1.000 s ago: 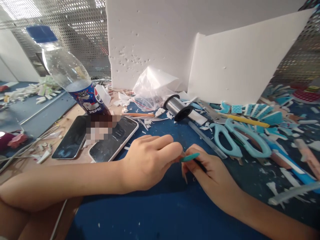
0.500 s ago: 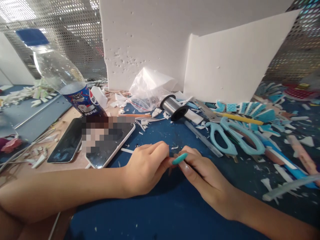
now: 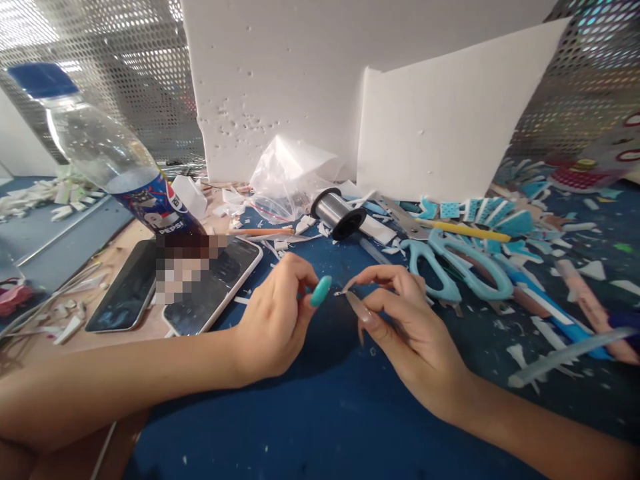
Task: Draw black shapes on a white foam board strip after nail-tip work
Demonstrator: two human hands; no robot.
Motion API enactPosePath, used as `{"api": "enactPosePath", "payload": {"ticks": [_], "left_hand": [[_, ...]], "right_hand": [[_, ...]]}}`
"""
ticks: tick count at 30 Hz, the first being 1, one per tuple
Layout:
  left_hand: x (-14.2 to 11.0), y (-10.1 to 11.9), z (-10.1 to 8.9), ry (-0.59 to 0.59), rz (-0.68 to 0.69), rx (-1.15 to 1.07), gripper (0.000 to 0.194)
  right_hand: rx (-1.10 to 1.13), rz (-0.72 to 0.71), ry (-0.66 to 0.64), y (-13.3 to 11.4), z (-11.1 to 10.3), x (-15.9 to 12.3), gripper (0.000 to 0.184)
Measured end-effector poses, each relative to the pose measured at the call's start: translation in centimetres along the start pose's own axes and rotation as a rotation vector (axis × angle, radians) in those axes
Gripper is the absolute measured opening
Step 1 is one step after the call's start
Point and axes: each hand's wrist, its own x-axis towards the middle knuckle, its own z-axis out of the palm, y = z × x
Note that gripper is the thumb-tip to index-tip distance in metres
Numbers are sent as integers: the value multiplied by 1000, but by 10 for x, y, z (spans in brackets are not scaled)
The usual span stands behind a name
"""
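Observation:
My left hand [image 3: 273, 320] is closed, its fingers curled in toward the thumb. A long, glossy teal oval [image 3: 321, 291] stands out at the thumb tip. I cannot tell whether it is a long fingernail or a separate piece. Anything inside the curled fingers is hidden. Just to the right, my right hand [image 3: 407, 327] pinches a tiny silvery piece [image 3: 341, 292] between the long-nailed tips of thumb and index finger. That piece is too small to name. A small gap separates the hands, both over the dark blue table surface [image 3: 320, 427].
Beyond the hands lies a wire spool [image 3: 339, 213]. Light-blue scissors [image 3: 470, 267], a yellow pencil-like stick [image 3: 463, 230] and white scraps spread rightward. At left are two phones [image 3: 123, 287] and a tilted Pepsi bottle [image 3: 155, 200]. White foam boards [image 3: 430, 127] stand behind.
My hands have parted from touching each other. The left moved slightly left, and the teal oval now tilts more upright. My right fingers have spread from the palm, showing the silvery piece at their tips.

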Motion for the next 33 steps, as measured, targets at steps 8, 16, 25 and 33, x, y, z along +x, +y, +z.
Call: {"api": "enactPosePath", "payload": {"ticks": [8, 16, 25, 33], "left_hand": [[9, -2, -4, -372, 119, 875, 17], [11, 1, -2, -440, 188, 758, 17], [9, 1, 2, -599, 56, 646, 19], [11, -3, 3, -609, 133, 578, 10]], "right_hand": [[292, 242, 28, 3, 2, 0, 30], [444, 343, 23, -2, 2, 3, 32], [410, 358, -6, 1, 1, 1, 33], [377, 361, 2, -1, 2, 3, 35]]}}
